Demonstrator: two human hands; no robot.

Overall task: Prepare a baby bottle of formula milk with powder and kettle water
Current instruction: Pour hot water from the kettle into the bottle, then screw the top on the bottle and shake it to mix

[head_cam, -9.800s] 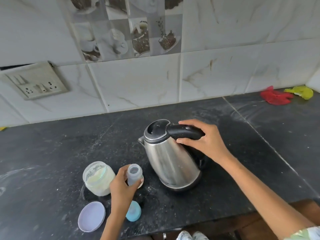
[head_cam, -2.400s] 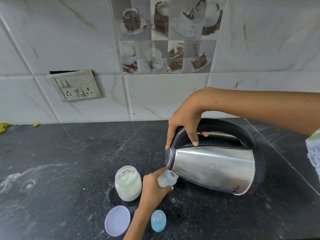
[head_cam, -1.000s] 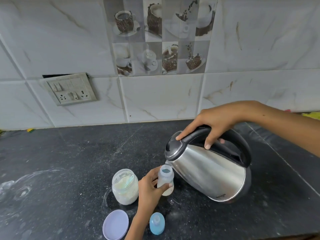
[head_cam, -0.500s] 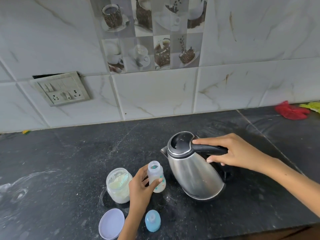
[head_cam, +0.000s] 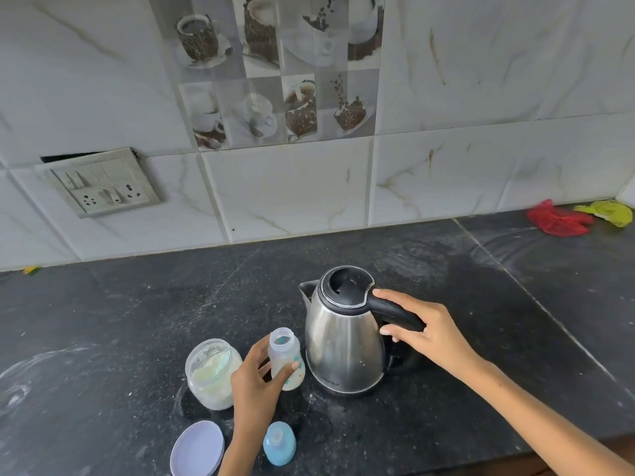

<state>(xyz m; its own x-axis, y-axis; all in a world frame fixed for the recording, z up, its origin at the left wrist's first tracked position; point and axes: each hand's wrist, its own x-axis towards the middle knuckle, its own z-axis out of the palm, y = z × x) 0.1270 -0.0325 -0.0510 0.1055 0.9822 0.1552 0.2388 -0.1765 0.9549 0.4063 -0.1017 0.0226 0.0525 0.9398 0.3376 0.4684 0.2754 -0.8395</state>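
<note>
Currently left hand (head_cam: 256,381) fingers (head_cam: 292,367) curl round the baby bottle (head_cam: 286,359), upright on the tabletop (head_cam: 137,321), open-necked, pale liquid inside. Right hand (head_cam: 424,333) fingers wrap the handle of the kettle (head_cam: 343,341), which stands upright just beside the bottle. Judgement: release kettle cleanly; steady bottle before capping with the blue teat cap (head_cam: 279,443). Powder jar (head_cam: 213,377) open, its lid (head_cam: 197,448) nearby.

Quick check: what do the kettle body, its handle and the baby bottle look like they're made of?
Kettle body: brushed stainless steel, by its silvery sheen and reflections. Handle: matte black, probably plastic. Baby bottle: translucent, likely plastic; the milky contents show through its printed wall.
</note>
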